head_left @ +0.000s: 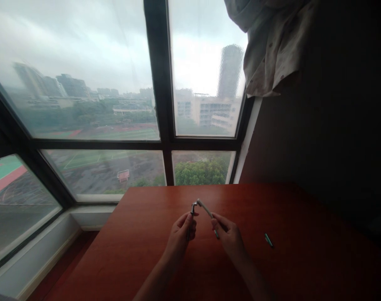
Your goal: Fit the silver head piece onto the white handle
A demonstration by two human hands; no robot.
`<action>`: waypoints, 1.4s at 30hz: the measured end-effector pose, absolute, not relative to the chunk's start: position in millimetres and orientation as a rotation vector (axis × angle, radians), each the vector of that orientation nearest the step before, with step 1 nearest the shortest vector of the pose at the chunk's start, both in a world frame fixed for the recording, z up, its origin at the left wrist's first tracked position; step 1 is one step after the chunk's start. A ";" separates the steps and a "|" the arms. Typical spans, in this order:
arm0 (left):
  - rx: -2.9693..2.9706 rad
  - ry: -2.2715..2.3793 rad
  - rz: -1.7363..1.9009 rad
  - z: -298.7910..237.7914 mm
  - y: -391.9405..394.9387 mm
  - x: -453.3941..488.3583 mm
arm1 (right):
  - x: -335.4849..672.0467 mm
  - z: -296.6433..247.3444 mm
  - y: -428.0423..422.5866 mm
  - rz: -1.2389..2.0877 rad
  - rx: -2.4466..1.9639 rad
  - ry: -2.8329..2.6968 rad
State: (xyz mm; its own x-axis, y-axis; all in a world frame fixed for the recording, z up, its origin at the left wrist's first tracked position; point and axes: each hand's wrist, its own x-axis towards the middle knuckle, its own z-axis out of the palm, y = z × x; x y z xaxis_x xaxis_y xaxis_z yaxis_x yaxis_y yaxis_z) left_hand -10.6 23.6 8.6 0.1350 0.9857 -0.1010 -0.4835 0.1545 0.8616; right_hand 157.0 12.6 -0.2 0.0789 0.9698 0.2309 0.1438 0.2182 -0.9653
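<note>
Obs., head cam, both hands low-centre of frame over the desk point(140, 234).

Thing in hand: slim pale rod-like tool w/ a small bent metal head point(204, 207), held clear of the desk, between the two hands. Exact kind too small to tell.

Long axis: runs from upper left (metal head, approx. centre frame) down to lower right, into the right hand point(228, 235). A greenish end shows just below that hand's fingers.

Right grip: fingers closed round the lower shaft; carries the tool.

Left hand point(182, 232): fingers curled, thumb + fingertip pinched up at the metal head. Touching it, as far as I can see; whether it clamps or only steadies, can't tell.

Key relation: head end lies toward left hand, shaft end toward right. Left is nearer the working tip.

Also: small green piece point(268, 240) lies on desk, right of the right hand, apart from it. Window point(115, 104) behind, curtain point(272, 46) upper right.
</note>
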 end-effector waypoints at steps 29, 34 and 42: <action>0.770 0.823 1.256 11.2 22.5 -11.2 | 155.8 2.5 11.0 0.974 -1.135 -1.355; 0.790 0.797 1.229 9.8 22.4 -11.3 | 156.0 2.1 11.5 0.929 -1.191 -1.295; 0.776 0.812 1.232 8.7 23.8 -12.3 | 155.1 6.0 9.5 0.982 -1.141 -1.340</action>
State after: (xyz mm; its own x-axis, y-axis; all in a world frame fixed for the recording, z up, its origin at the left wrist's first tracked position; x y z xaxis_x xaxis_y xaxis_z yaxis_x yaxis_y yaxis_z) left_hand -12.3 23.8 8.7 0.1408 0.9841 -0.1080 -0.4872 0.1639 0.8578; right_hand 155.1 9.5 6.0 0.0281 0.9783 0.2055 0.0989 0.2018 -0.9744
